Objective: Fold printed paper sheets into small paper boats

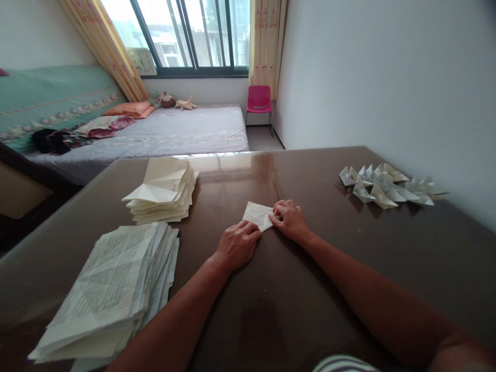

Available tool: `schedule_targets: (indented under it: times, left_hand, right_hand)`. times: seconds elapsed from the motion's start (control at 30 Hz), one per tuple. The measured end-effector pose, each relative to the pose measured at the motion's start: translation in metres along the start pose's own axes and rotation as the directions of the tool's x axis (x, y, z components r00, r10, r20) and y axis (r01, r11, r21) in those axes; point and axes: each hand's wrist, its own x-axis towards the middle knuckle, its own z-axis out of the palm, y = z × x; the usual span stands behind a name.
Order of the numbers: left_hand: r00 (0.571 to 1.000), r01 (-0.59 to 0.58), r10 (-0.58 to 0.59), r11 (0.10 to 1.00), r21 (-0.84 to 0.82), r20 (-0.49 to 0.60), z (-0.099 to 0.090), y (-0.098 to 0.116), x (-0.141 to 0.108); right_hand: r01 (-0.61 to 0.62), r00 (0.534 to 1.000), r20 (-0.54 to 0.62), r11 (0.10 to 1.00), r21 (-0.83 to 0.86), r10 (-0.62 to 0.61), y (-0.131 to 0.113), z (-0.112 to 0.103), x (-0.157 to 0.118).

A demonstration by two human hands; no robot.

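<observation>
A small folded square of paper (256, 214), off-white with crease lines, lies flat on the brown tabletop. My left hand (238, 242) rests on its near left corner with the fingers closed and pressed down on the edge. At the right corner, my right hand (290, 219) pinches the paper, its fingers curled together. Both palms are low against the table, and the fingertips partly cover the paper's edges.
On the left stand a stack of creased written sheets (112, 268) and, behind it, a stack of cream sheets (166, 188). Several folded paper boats (382, 187) sit at the back right of the glossy table (333, 289). Beyond are a bed (194, 129) and a pink chair (259, 99).
</observation>
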Motion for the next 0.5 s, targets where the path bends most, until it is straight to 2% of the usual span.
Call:
schedule_targets:
  times: [0.27, 0.5]
  left_hand:
    - [1.000, 0.007, -0.007, 1.000, 0.009, 0.007, -0.0031, 0.0019, -0.0001]
    - [0.997, -0.008, 0.000, 0.994, 0.110, 0.073, -0.0061, 0.0076, 0.0024]
  right_hand:
    - [0.029, 1.000, -0.011, 0.999, -0.031, -0.029, -0.0016, 0.0012, -0.0018]
    - [0.027, 1.000, -0.012, 0.998, -0.054, -0.027, -0.0020, 0.0020, -0.0014]
